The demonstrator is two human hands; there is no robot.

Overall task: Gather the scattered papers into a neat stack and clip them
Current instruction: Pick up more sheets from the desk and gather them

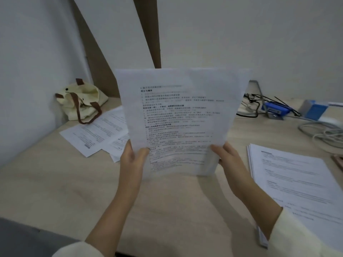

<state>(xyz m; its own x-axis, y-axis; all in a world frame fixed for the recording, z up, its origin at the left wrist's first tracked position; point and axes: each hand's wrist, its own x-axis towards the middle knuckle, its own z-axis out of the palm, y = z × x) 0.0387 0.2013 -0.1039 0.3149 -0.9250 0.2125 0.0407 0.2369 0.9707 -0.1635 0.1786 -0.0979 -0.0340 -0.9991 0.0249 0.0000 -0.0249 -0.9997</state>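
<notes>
Cream cloth bag (81,102) sits at the far left, and loose sheets (96,134) lie just beside it on the desk (55,182), not yet gathered. In the middle the sheaf (178,123) stands upright, its bottom edge near the desk. The top corners look uneven, so sheets may slip if the grip loosens. The left hand (132,156) and right hand (225,154) are closed on its lower edges. A pile (297,182) lies right.

The upright white printed sheet (178,119) carries black lines of Chinese-character text with bold headings, too blurred to read. Print on the flat white paper stack (300,182) and the scattered white sheets (96,134) is likewise illegible.
</notes>
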